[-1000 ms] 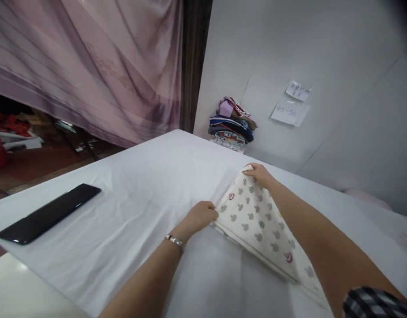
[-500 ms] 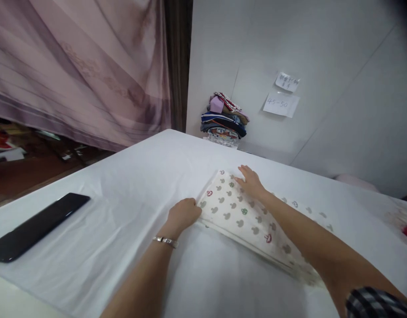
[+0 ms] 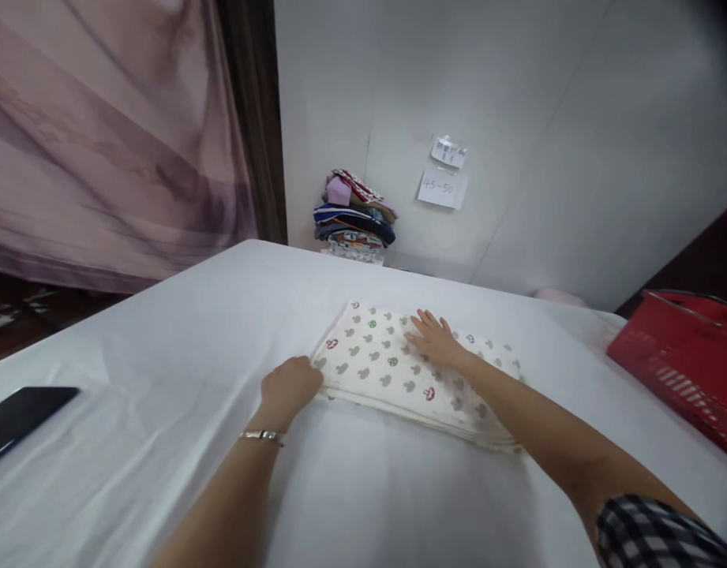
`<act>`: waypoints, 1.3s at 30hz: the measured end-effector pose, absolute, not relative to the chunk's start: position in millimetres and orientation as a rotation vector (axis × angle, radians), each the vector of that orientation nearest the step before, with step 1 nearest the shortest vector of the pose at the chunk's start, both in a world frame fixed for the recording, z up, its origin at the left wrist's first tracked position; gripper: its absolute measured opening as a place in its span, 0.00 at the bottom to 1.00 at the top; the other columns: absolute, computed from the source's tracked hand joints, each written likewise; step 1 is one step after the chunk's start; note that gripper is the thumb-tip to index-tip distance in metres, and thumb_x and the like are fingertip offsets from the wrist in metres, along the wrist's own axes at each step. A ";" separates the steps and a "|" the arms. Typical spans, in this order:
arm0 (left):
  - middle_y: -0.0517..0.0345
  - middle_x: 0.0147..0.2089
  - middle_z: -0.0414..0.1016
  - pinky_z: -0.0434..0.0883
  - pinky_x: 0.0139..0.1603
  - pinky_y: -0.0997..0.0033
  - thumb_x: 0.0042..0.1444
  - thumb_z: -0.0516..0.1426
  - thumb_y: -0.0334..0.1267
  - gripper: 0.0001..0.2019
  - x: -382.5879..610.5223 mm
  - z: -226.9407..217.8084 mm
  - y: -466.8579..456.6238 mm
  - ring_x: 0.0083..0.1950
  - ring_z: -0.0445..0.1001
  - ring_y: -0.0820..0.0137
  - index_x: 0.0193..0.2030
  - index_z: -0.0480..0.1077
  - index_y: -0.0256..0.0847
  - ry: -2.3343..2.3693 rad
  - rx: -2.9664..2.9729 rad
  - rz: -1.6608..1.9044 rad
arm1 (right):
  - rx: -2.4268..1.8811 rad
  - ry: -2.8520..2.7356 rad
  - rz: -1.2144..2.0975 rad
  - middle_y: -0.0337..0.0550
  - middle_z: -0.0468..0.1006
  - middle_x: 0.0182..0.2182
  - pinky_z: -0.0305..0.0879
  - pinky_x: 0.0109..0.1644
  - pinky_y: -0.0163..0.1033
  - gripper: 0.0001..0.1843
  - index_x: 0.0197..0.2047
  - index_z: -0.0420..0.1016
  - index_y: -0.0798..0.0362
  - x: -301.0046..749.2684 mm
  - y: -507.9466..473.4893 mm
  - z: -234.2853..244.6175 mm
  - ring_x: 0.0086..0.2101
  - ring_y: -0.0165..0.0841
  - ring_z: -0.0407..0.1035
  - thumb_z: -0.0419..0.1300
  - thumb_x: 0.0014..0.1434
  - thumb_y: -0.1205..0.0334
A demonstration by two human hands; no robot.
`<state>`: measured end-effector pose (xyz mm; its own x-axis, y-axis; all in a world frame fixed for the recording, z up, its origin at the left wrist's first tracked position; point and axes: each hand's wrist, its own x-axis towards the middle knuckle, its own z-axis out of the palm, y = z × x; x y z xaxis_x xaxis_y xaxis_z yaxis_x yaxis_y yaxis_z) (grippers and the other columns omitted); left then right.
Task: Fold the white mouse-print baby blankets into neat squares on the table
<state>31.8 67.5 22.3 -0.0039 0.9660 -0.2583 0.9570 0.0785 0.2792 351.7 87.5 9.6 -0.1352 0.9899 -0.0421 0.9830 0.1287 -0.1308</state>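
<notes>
A folded cream cloth point(image 3: 375, 363) printed with small grey, green and red mushrooms lies flat on the white-covered table point(image 3: 179, 347). My left hand point(image 3: 289, 384) is closed on the cloth's near left corner, a silver bracelet on its wrist. My right hand point(image 3: 434, 339) lies flat on top of the cloth near its middle, fingers spread and palm down.
A stack of folded colourful clothes point(image 3: 354, 217) sits at the table's far edge against the white wall. Two paper notes point(image 3: 443, 177) are stuck on the wall. A red basket point(image 3: 683, 355) stands at the right. A black flat object point(image 3: 20, 414) lies at the left edge.
My right hand laid the lifted corner of the cloth down and moved onto its top, flattening it. The view swung right, bringing the red basket in.
</notes>
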 end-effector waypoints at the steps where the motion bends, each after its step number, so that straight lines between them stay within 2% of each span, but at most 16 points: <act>1: 0.44 0.50 0.72 0.66 0.45 0.59 0.50 0.46 0.33 0.16 32.1 20.7 68.7 0.50 0.71 0.54 0.43 0.69 0.38 1.990 1.904 0.033 | -2.088 -2.296 0.166 0.45 0.35 0.67 0.25 0.64 0.52 0.41 0.67 0.45 0.52 363.6 79.5 7.6 0.64 0.39 0.27 0.32 0.59 0.36; 6: 0.43 0.51 0.72 0.66 0.46 0.57 0.50 0.46 0.33 0.16 32.0 14.6 73.7 0.51 0.70 0.53 0.43 0.69 0.37 2.002 1.929 0.034 | -2.404 -2.078 0.233 0.43 0.37 0.67 0.31 0.64 0.53 0.39 0.67 0.43 0.51 404.0 62.4 -14.1 0.64 0.39 0.31 0.33 0.60 0.37; 11: 0.43 0.49 0.73 0.67 0.43 0.55 0.48 0.47 0.33 0.15 29.0 12.5 74.2 0.48 0.72 0.52 0.40 0.70 0.38 1.972 1.954 0.054 | -2.354 -2.051 0.308 0.44 0.36 0.67 0.32 0.64 0.51 0.39 0.68 0.42 0.51 417.3 59.0 -5.7 0.64 0.38 0.30 0.32 0.61 0.38; 14: 0.43 0.48 0.73 0.67 0.43 0.55 0.49 0.47 0.33 0.14 28.6 11.1 75.5 0.48 0.72 0.51 0.39 0.69 0.38 1.971 1.975 0.067 | -2.437 -1.963 0.131 0.46 0.35 0.67 0.30 0.64 0.53 0.38 0.68 0.42 0.52 438.5 39.5 -2.4 0.64 0.39 0.29 0.33 0.61 0.39; 19: 0.42 0.48 0.73 0.67 0.42 0.54 0.47 0.48 0.33 0.12 31.6 12.4 77.1 0.47 0.72 0.50 0.37 0.69 0.38 1.962 1.949 0.075 | -2.649 -1.751 0.014 0.47 0.43 0.66 0.35 0.63 0.55 0.35 0.66 0.47 0.53 473.2 14.1 -22.8 0.64 0.41 0.36 0.36 0.62 0.42; 24: 0.41 0.49 0.72 0.67 0.44 0.54 0.47 0.48 0.33 0.13 33.6 15.7 74.1 0.49 0.71 0.50 0.39 0.69 0.37 1.970 1.944 0.075 | -2.629 -1.754 0.070 0.46 0.46 0.65 0.39 0.63 0.55 0.34 0.65 0.49 0.51 482.9 15.8 -23.5 0.63 0.41 0.40 0.36 0.62 0.42; 29: 0.41 0.50 0.72 0.67 0.44 0.54 0.48 0.48 0.34 0.16 35.0 14.1 73.9 0.50 0.70 0.50 0.43 0.69 0.37 1.993 1.942 0.055 | -2.655 -1.598 0.042 0.45 0.41 0.66 0.40 0.63 0.57 0.34 0.66 0.46 0.50 495.1 -10.6 -27.0 0.64 0.42 0.36 0.36 0.62 0.43; 32: 0.41 0.50 0.72 0.68 0.43 0.55 0.47 0.49 0.35 0.17 36.1 13.0 74.4 0.49 0.71 0.51 0.42 0.70 0.37 2.003 1.938 0.059 | -2.563 -1.509 0.143 0.44 0.44 0.66 0.44 0.63 0.55 0.33 0.64 0.53 0.50 500.2 -25.1 -32.7 0.63 0.45 0.39 0.42 0.60 0.43; 35: 0.41 0.49 0.73 0.68 0.42 0.56 0.46 0.50 0.35 0.16 35.9 14.0 73.4 0.48 0.72 0.52 0.42 0.71 0.38 2.009 1.934 0.085 | -2.479 -1.447 0.172 0.49 0.49 0.64 0.44 0.63 0.56 0.32 0.63 0.57 0.53 496.5 -30.6 -26.3 0.63 0.47 0.41 0.45 0.60 0.45; 37: 0.41 0.48 0.74 0.68 0.41 0.57 0.46 0.50 0.35 0.16 34.3 15.6 72.5 0.48 0.72 0.53 0.42 0.71 0.38 1.997 1.930 0.090 | -2.428 -1.440 0.130 0.50 0.50 0.64 0.43 0.63 0.55 0.32 0.62 0.57 0.56 484.6 -37.5 -17.0 0.63 0.45 0.40 0.43 0.61 0.46; 39: 0.43 0.47 0.73 0.68 0.41 0.58 0.47 0.50 0.36 0.16 32.3 17.5 71.2 0.48 0.72 0.53 0.43 0.70 0.39 1.984 1.941 0.105 | -2.320 -1.498 0.115 0.48 0.52 0.64 0.45 0.64 0.50 0.31 0.62 0.59 0.54 462.9 -52.1 -8.8 0.63 0.41 0.42 0.42 0.61 0.45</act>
<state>32.3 71.2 17.5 0.0103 0.9790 -0.2034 0.9522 0.0525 0.3008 462.9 -52.1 -8.8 0.4298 0.8932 0.1321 0.8624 -0.3627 -0.3530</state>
